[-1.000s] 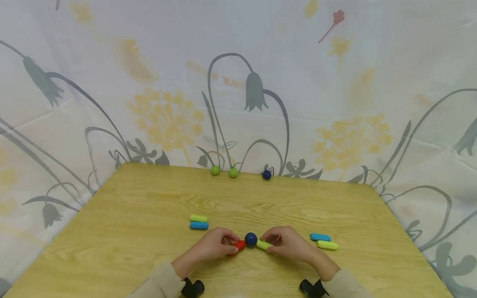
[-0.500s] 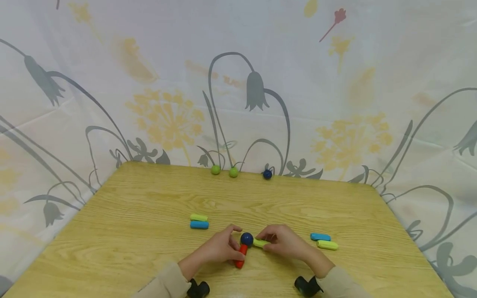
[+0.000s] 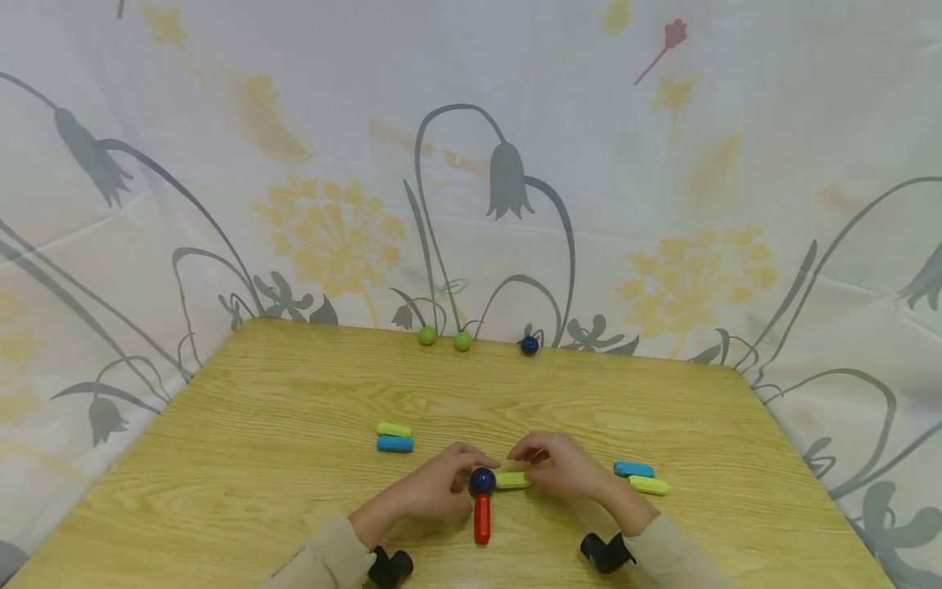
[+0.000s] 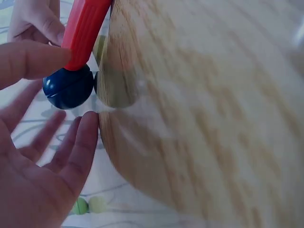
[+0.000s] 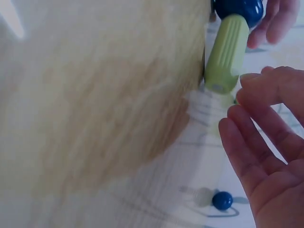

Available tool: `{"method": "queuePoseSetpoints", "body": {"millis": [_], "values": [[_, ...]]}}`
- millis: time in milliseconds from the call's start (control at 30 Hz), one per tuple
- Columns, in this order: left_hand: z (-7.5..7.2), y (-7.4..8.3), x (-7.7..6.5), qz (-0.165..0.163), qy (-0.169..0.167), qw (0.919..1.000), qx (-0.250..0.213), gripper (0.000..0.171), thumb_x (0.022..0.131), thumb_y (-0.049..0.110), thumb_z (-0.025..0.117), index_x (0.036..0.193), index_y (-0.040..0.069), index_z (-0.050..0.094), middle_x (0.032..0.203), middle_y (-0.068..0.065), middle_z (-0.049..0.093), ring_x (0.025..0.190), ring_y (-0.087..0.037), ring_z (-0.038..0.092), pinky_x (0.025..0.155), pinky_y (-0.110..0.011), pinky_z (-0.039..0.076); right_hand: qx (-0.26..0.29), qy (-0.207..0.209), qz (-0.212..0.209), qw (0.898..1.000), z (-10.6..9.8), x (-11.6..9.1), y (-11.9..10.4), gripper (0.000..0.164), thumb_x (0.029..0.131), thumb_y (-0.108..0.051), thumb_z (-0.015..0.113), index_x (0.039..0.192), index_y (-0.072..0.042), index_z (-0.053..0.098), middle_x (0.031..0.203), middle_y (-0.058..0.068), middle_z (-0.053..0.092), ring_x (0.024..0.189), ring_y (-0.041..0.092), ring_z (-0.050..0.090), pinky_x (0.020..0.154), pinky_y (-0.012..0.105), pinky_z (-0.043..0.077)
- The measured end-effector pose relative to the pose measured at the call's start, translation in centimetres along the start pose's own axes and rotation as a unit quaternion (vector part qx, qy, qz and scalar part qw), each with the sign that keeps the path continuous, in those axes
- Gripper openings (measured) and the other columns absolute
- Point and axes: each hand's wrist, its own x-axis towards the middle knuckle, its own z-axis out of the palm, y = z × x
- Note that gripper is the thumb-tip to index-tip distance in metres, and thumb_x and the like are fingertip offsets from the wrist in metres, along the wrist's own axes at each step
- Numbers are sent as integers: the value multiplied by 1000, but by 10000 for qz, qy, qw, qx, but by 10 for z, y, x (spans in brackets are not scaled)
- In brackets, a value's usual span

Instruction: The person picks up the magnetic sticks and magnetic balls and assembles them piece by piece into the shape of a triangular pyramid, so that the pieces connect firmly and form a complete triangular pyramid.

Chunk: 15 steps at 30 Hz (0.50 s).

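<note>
A dark blue ball (image 3: pixel 482 481) lies on the table with a red ribbed stick (image 3: pixel 482 519) joined to its near side. On its right side a yellow-green ribbed stick (image 3: pixel 512 480) meets the ball (image 5: pixel 239 9). My left hand (image 3: pixel 440 487) is spread around the ball's left side, its thumb close to the red stick (image 4: pixel 88 31); whether it touches is hard to tell. My right hand (image 3: pixel 562 468) hovers at the free end of the yellow-green stick (image 5: pixel 228 54), fingers loosely bent and not wrapped round it.
Left of the hands lie a yellow-green stick (image 3: pixel 394 429) and a blue stick (image 3: pixel 395 444). To the right are another blue stick (image 3: pixel 634 469) and yellow-green stick (image 3: pixel 648 486). Two green balls (image 3: pixel 427 335) and a blue ball (image 3: pixel 529 345) sit along the table's back edge.
The red stick has swung from the ball's left to point toward the near edge, and my left hand has released it. The ball shifted slightly left. My right fingers have loosened from the yellow-green stick.
</note>
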Motion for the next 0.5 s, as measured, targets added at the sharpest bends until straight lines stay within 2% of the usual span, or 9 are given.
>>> {"method": "queuePoseSetpoints", "body": {"millis": [67,133,300,500], "values": [[0,0,2,138,-87,9998,90,49,80,-5,65,123,15,58,127,-8,43,93,-19,50,72,-24,42,-32,165,26,9999,-4,1,4,20,84,4,63,103,0,65,101,11,63,89,25,60,78,35,51],[1,1,3,144,-48,9997,171,43,78,-3,69,117,16,62,130,-5,47,104,-17,51,79,-24,44,-93,364,58,9993,-7,2,8,19,85,4,63,103,1,65,102,11,63,89,26,60,77,36,51],[2,2,3,-61,94,9999,-95,32,76,-3,73,102,13,65,117,-2,55,102,-17,54,80,-25,45,-169,789,304,9963,-15,5,20,19,84,3,64,103,2,64,101,13,62,90,29,58,76,33,51],[2,3,2,-165,151,9994,-262,28,76,-4,74,98,11,65,107,1,57,92,-14,57,75,-23,47,-79,1191,645,9907,-25,13,30,20,85,1,64,105,5,62,100,18,61,91,31,58,76,33,51]]}}
